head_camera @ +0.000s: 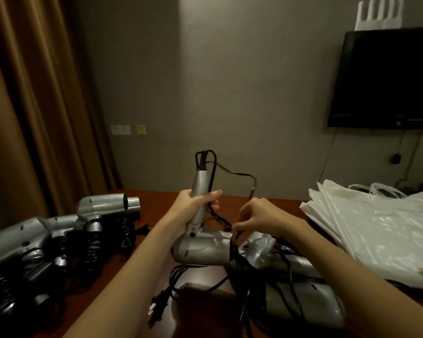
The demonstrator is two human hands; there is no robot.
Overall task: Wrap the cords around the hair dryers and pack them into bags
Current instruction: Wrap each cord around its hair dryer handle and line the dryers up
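My left hand (193, 206) grips the handle of a silver hair dryer (200, 250) held handle-up above the table, its barrel pointing right. Its black cord (239, 175) loops from the handle tip down to my right hand (259, 219), which pinches the cord next to the barrel. Below them lie more silver dryers (300, 301) in a tangle of black cords, with a plug (156, 307) hanging at the front. A stack of white plastic bags (381, 230) lies at the right.
Several silver dryers with coiled cords (66, 235) lie in a row at the left on the dark red table (156, 203). A brown curtain (34, 106) hangs at the left. A black TV (386, 79) is mounted on the wall at the right.
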